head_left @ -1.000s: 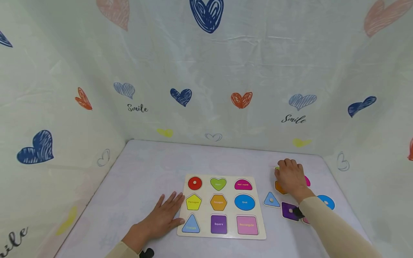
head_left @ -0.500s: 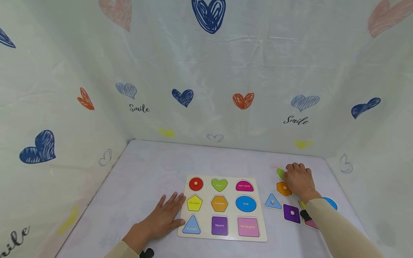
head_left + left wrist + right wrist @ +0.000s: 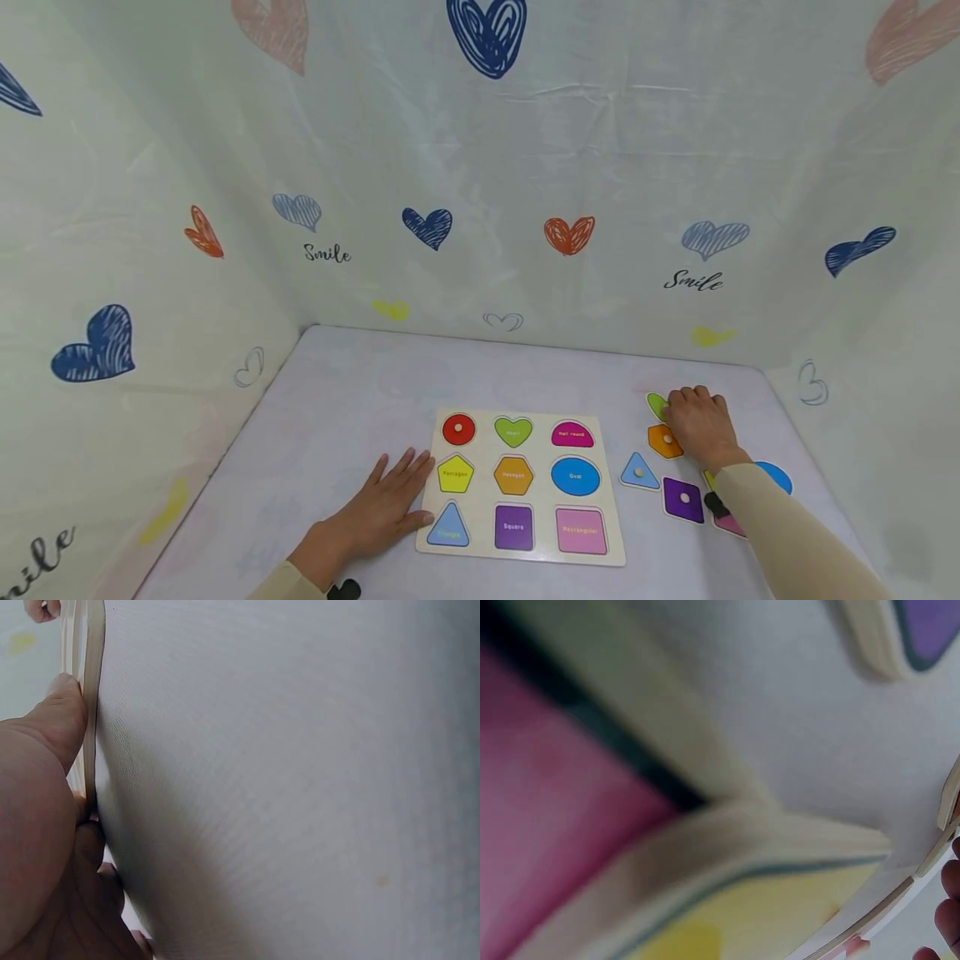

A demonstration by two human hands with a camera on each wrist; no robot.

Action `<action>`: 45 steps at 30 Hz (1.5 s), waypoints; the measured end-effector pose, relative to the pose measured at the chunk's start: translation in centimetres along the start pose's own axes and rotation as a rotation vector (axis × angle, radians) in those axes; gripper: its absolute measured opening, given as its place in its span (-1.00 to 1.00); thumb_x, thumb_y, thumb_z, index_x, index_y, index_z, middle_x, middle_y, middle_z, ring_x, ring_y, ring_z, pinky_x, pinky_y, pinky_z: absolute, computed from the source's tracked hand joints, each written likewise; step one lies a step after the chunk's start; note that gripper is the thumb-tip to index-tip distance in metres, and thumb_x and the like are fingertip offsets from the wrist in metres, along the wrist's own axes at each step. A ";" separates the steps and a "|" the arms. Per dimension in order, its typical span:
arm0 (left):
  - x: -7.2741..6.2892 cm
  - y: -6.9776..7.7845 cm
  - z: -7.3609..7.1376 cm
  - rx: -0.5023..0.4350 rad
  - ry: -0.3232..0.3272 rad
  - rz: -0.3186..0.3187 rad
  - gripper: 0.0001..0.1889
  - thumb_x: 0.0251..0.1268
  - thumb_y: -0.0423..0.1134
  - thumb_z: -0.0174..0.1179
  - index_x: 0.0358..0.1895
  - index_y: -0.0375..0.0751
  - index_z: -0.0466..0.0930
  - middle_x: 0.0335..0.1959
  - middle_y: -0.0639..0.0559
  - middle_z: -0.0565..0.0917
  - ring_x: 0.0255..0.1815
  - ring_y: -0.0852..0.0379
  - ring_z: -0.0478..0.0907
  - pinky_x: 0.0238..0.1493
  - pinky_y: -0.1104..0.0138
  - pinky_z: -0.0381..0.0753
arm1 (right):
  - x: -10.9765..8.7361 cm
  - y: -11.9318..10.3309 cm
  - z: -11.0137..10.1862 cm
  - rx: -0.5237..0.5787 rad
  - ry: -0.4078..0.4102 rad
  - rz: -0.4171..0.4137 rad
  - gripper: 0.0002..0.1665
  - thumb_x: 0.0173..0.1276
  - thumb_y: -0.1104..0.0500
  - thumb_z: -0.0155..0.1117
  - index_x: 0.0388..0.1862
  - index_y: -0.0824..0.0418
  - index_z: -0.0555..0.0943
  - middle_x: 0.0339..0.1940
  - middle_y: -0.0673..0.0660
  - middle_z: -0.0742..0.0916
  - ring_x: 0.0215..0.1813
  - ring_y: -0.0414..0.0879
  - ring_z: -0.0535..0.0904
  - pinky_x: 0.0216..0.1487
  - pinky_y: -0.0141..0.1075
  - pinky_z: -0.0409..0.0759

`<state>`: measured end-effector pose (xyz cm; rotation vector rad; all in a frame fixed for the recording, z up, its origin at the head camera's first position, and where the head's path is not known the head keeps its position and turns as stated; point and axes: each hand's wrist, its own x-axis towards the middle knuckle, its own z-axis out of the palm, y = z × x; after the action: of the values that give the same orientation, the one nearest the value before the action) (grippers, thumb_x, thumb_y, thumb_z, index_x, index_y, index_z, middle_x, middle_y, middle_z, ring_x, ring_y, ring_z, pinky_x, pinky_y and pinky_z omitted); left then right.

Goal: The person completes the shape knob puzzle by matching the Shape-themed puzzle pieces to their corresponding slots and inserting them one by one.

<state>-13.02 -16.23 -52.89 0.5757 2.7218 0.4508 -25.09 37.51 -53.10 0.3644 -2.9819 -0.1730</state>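
My left hand (image 3: 378,508) lies with fingers straight and spread, its fingertips and thumb on the left edge of a wooden shape puzzle board (image 3: 483,533). In the left wrist view the thumb (image 3: 60,720) touches the board's side. My right hand (image 3: 701,429) is lowered over the loose pieces at the right, its fingers bent downward. Beside its thumb side lies a green heart piece (image 3: 657,406), partly covered. An orange hexagon piece (image 3: 663,440) sits just below. The magenta half-round piece is hidden, apparently beneath the hand; a grip on it cannot be made out.
Loose pieces lie near the right forearm: a blue triangle (image 3: 639,472), a purple square (image 3: 683,500), a pink rectangle (image 3: 729,525), a yellow pentagon (image 3: 772,907) and a blue oval (image 3: 774,477). A red circle (image 3: 459,429) with a knob sits in the board. Patterned cloth walls surround the table.
My right hand has shifted from above the green heart piece to its right, uncovering part of the heart and the orange hexagon. My left hand stays on the board's edge.
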 end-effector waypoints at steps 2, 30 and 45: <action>0.0 0.0 0.1 -0.003 -0.003 -0.001 -0.08 0.47 0.30 0.18 0.71 -0.10 0.11 0.73 0.02 0.18 0.78 -0.12 -0.05 0.71 -0.24 -0.18 | 0.1 0.1 0.1 -0.009 -0.005 -0.003 -0.72 0.38 0.24 0.49 -0.08 0.39 0.63 -0.17 0.28 0.70 0.00 0.31 0.50 0.01 0.22 0.57; -0.1 0.3 0.3 -0.029 -0.011 -0.021 -0.06 0.44 0.30 0.20 0.71 -0.09 0.11 0.73 0.02 0.17 0.78 -0.11 -0.07 0.72 -0.24 -0.21 | 2.4 -6.2 -3.5 0.042 0.102 -0.097 -0.73 0.48 0.14 0.40 -0.08 0.35 0.61 -0.19 0.22 0.68 -0.03 0.19 0.49 0.00 0.07 0.53; 0.0 0.0 0.0 -0.020 0.005 -0.013 -0.06 0.45 0.29 0.21 0.70 -0.11 0.12 0.73 0.00 0.18 0.78 -0.13 -0.07 0.71 -0.26 -0.20 | 4.0 -12.7 -4.6 0.080 0.154 -0.147 -0.71 0.43 0.05 0.46 -0.12 0.25 0.66 -0.27 0.12 0.69 -0.07 0.06 0.52 -0.07 -0.09 0.53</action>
<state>-13.07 -16.24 -52.87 0.5516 2.7208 0.4762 -25.33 23.83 -49.70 0.5792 -2.8160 -0.0381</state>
